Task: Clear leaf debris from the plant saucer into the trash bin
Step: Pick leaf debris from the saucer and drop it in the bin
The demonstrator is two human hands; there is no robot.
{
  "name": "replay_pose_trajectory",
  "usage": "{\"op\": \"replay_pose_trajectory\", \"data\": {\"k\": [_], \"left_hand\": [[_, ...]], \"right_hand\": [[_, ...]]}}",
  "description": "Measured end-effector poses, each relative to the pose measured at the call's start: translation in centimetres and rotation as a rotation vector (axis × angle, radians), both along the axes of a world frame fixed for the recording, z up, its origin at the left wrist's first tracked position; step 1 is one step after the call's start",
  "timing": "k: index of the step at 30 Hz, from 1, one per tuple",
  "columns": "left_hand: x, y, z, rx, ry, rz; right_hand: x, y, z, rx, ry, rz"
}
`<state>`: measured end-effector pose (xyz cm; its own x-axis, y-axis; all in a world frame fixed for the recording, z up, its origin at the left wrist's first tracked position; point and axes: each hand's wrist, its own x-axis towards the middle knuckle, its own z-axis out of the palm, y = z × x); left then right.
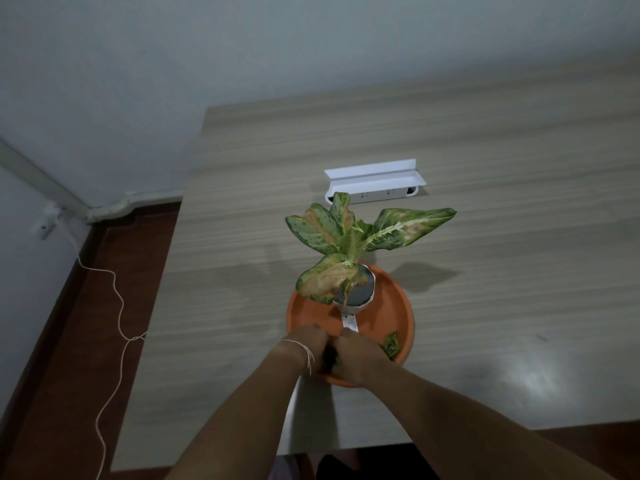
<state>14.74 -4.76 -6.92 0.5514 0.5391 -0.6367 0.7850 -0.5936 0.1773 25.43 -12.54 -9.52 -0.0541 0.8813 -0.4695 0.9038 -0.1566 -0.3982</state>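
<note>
An orange round saucer [391, 306] lies on the wooden table and carries a small white pot [356, 296] with a spotted green and yellow plant [346, 233]. Green leaf debris [391, 344] lies on the saucer's near right side. My left hand [306, 344] and my right hand [353, 358] are both inside the saucer's near edge, knuckles together, fingers curled. A dark bit of leaf debris shows between the two hands, but which hand holds it is hidden. No trash bin is in view.
A white power strip box [375, 185] with its lid raised sits on the table [485, 202] behind the plant. A white cable [117, 306] runs over the brown floor at the left, from a wall fitting [45, 226].
</note>
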Motion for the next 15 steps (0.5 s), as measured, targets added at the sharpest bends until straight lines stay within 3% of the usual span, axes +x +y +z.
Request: {"op": "replay_pose_trajectory", "data": {"k": [15], "left_hand": [[-0.6, -0.5, -1.8, 0.006, -0.122, 0.018]], "right_hand": [[-1.1, 0.2, -2.0, -0.045, -0.006, -0.023]]}}
